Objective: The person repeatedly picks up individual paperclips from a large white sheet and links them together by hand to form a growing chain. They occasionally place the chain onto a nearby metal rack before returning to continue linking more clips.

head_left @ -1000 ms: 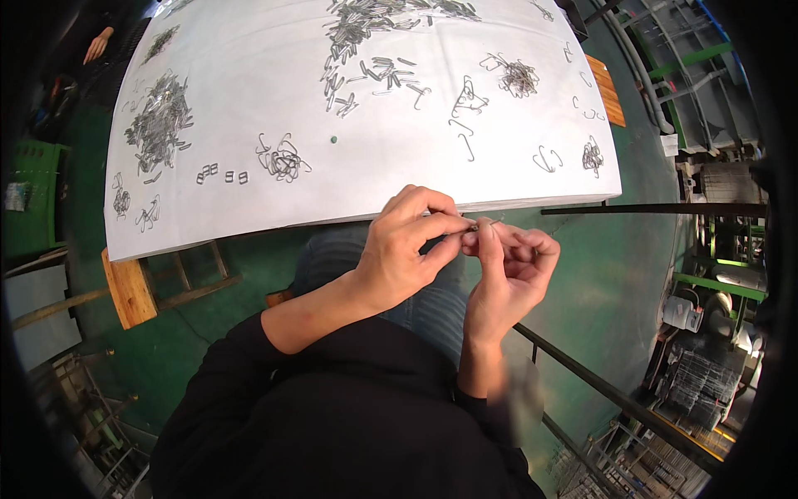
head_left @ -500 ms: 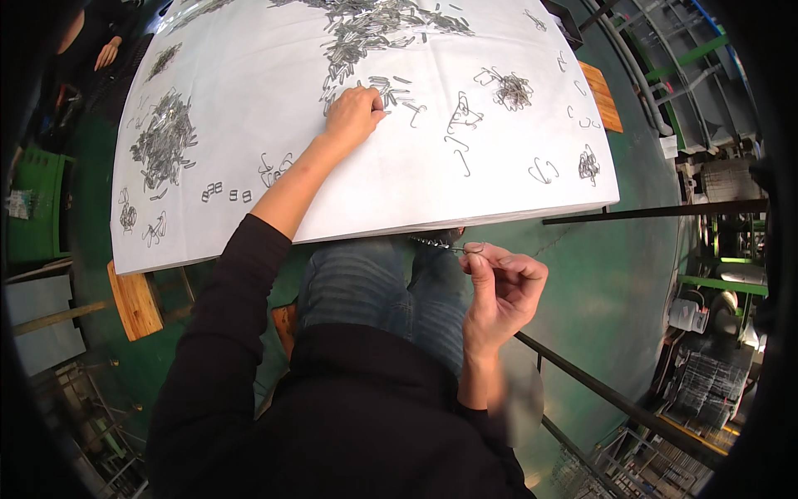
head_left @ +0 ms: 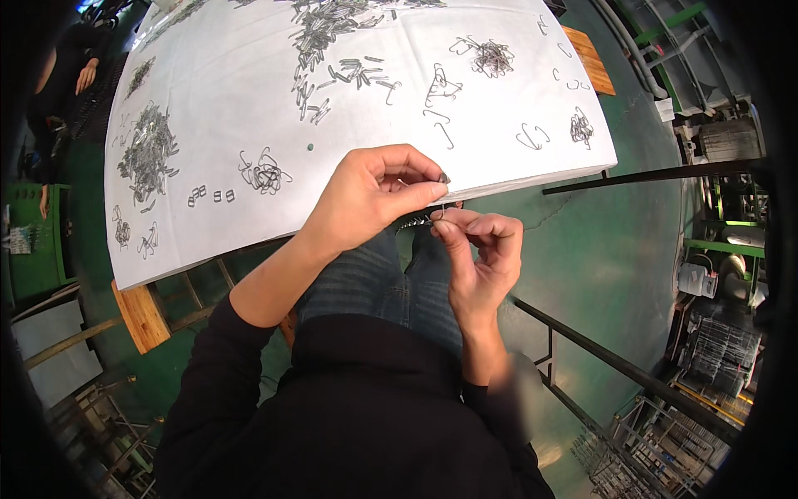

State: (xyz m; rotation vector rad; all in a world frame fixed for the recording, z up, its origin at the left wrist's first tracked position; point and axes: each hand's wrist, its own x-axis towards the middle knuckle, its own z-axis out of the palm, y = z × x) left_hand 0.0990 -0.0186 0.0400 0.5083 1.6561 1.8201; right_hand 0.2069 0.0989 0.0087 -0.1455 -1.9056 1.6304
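My left hand (head_left: 374,195) is closed in a pinch above the near edge of the white-covered table (head_left: 233,91). A small dark metal piece (head_left: 444,178) shows at its fingertips, mostly hidden. Just below it, off the table edge and over my lap, my right hand (head_left: 484,258) pinches a thin wire hook (head_left: 443,209) between thumb and forefinger. The hook's upper end reaches up toward the left fingertips; whether it touches the metal piece I cannot tell. Several loose narrow metal loops (head_left: 359,73) lie on the table beyond my hands, beside a larger heap (head_left: 320,29).
On the left are another heap of loops (head_left: 148,154), a tangle of wire hooks (head_left: 264,173) and small square links (head_left: 223,196). More hooks (head_left: 490,58) lie at the right. A green speck (head_left: 310,147) sits mid-table. Another person's hand (head_left: 86,76) shows far left.
My left hand has come back from the loops on the table to my right hand, with a small metal piece in its fingers. My right hand has moved slightly up and left.
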